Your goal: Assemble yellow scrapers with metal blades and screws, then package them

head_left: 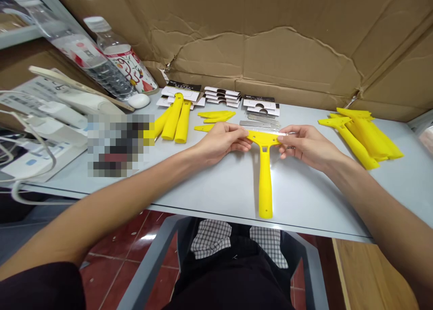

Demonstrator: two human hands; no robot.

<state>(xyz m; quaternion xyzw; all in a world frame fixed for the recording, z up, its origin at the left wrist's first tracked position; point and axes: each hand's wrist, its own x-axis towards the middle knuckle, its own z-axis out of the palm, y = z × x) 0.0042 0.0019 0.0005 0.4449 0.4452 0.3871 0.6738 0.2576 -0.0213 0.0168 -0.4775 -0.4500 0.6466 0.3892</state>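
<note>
A yellow plastic scraper [265, 179] is held by the two ends of its wide head, with the handle pointing toward me. My left hand [226, 141] pinches the left end, and my right hand [302, 144] pinches the right end. Along the far edge of the head shows a thin, shiny strip, apparently a blade; its exact fit is hard to make out. Just behind the head lie several flat metal blades [262, 120]. Yellow plastic strips [216, 116] rest behind my left hand, one of them partly hidden by it.
Yellow scraper handles [181, 120] lie at left, more yellow scrapers [368, 136] at right. Black-and-white blade packets [221, 96] line the back, before a cardboard wall [270, 53]. Bottles [123, 60], white boxes and a cable [50, 161] crowd the left; a blurred-out patch sits nearby.
</note>
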